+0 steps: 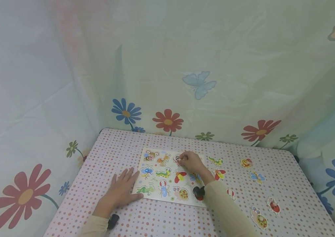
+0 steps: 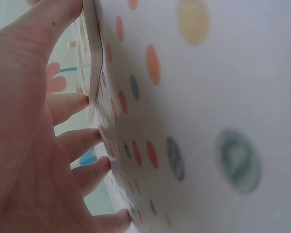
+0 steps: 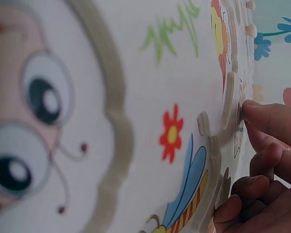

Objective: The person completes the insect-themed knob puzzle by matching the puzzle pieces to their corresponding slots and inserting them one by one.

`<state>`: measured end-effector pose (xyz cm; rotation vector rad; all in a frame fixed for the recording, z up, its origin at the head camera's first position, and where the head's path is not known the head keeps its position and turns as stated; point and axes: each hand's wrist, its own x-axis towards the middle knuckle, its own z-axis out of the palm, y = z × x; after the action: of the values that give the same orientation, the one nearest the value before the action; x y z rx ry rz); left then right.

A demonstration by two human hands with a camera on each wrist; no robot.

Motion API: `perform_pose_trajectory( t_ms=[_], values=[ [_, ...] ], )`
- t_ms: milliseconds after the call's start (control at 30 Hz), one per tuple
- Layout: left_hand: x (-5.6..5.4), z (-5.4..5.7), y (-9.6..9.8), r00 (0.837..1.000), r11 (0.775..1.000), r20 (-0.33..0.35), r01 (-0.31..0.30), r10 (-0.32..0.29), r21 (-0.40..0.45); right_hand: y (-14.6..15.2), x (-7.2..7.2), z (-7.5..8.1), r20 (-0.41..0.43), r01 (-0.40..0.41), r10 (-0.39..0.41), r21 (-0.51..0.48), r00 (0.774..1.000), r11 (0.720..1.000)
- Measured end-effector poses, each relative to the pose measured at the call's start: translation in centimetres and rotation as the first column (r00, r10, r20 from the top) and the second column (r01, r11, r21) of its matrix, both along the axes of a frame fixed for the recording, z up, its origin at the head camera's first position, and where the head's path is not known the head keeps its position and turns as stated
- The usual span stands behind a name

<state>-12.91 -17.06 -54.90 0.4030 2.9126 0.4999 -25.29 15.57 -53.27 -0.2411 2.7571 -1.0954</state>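
Observation:
A flat white insect puzzle board (image 1: 170, 201) lies on the table, with rows of colourful bugs in it. My left hand (image 1: 122, 189) rests with fingers spread at the board's left edge, its thumb against the lower left corner. In the left wrist view, that hand's fingertips (image 2: 104, 162) touch the tablecloth and the board's side. My right hand (image 1: 191, 162) pinches a small red-and-white puzzle piece (image 1: 177, 160) at the top row, mostly covered by the fingers. In the right wrist view, the thumb and forefinger (image 3: 269, 116) meet low over the board, the other fingers curled.
Loose pieces lie right of the board: a green caterpillar (image 1: 215, 160), a red-winged bug (image 1: 219, 173), a round bee (image 1: 246, 163), a blue-winged dragonfly (image 1: 257, 177), a ladybug (image 1: 274, 206) and a snail (image 1: 260, 220). A red-clawed beetle (image 1: 231, 193) is partly behind the right sleeve. Flowered curtains surround the table.

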Motion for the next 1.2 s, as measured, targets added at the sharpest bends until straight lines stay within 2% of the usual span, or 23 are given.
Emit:
perform_pose_trajectory(
  t_ms=[300,500,933,1200],
  values=[
    [0.1,0.2,0.0,1.000,1.000,0.006,-0.003,0.003,0.000,-0.1,0.2,0.0,-0.014,0.014,-0.014,0.011,1.000,1.000],
    [0.2,0.2,0.1,1.000,1.000,0.003,-0.003,0.003,0.007,0.2,0.4,0.4,-0.021,0.059,-0.059,0.020,0.998,0.998],
    [0.1,0.0,0.0,1.000,1.000,0.001,0.002,-0.002,-0.004,2.5,1.5,2.7,-0.120,0.061,-0.064,-0.031,0.991,0.998],
    [0.1,0.2,0.0,1.000,1.000,0.000,0.005,-0.005,0.007,3.2,2.8,4.0,-0.135,0.087,-0.092,-0.043,0.987,0.995]
  ],
)
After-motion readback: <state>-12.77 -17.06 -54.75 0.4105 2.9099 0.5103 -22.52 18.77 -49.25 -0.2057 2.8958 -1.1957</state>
